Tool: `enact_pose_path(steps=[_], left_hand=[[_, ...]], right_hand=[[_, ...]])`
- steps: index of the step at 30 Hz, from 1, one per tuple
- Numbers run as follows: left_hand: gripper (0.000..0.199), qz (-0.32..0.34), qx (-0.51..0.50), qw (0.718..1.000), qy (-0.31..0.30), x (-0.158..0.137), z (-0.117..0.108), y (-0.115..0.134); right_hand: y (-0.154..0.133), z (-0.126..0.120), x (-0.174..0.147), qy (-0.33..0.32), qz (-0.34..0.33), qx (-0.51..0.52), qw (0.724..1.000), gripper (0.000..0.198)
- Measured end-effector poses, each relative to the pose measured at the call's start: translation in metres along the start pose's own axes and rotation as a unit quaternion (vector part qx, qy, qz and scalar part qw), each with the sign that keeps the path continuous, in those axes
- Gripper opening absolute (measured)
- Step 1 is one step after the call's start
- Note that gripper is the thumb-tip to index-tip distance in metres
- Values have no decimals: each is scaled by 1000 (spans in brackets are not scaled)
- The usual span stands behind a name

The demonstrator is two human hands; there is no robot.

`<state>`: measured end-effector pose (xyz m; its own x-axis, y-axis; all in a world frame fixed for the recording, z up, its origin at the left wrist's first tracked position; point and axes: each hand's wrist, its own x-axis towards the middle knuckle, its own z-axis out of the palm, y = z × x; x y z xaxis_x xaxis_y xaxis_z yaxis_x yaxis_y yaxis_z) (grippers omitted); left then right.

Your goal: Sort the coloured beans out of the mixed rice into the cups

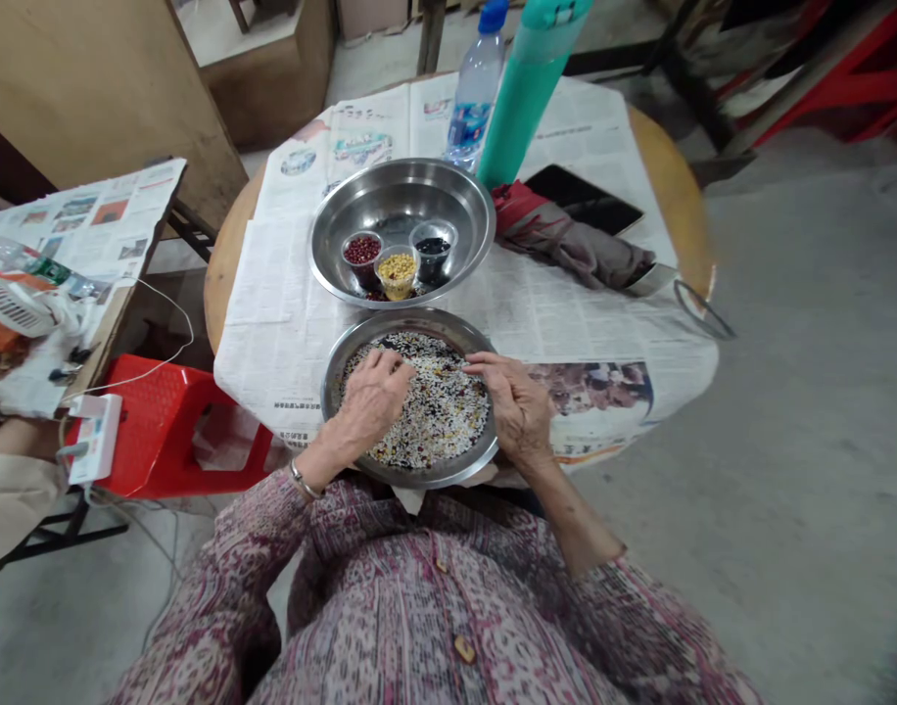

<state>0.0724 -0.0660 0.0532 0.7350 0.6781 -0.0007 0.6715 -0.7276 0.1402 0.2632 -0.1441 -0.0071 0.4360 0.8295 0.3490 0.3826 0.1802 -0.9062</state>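
Observation:
A shallow metal basin (332,423) in front of me holds a mix of white grains (438,416) with dark, yellow and red beans among them. Over its left side is my left hand (379,397), fingers curled down toward the grains; whatever is between the fingertips is hidden. My right hand (520,406) hovers at the right rim, its fingertips drawn together and pointing inward; anything in them is too small to make out. Behind stands a larger basin (463,201) with three clear cups: red beans (362,251), yellow beans (397,266) and black beans (434,247).
Newspaper (264,284) covers the round table. A water bottle (476,98), teal bottle (529,93), dark flat device (585,196) and folded umbrella (573,235) lie or stand toward the back. At left are a red stool (162,431), a power strip (96,441) and another person's sleeve (19,499).

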Motion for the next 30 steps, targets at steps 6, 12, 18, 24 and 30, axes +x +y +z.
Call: enact_pose_path(steps=[6,12,18,24,30], left_hand=[[20,3,-17,999,40,-5,-1,-3],[35,188,-37,981,-21,-3,13,30],[25,145,7,989,-6,6,20,22],[21,38,-5,998,43,4,10,-6],[27,-13,-21,998,66,4,5,-10]], right_hand=[[0,-1,0,0,1,-4,1000,36],[0,-1,0,-4,2,-11,1000,37],[-1,0,0,-5,2,-8,1000,37],[-1,-1,0,-7,1,-2,1000,36],[-1,-1,0,-5,-2,1,1000,35]])
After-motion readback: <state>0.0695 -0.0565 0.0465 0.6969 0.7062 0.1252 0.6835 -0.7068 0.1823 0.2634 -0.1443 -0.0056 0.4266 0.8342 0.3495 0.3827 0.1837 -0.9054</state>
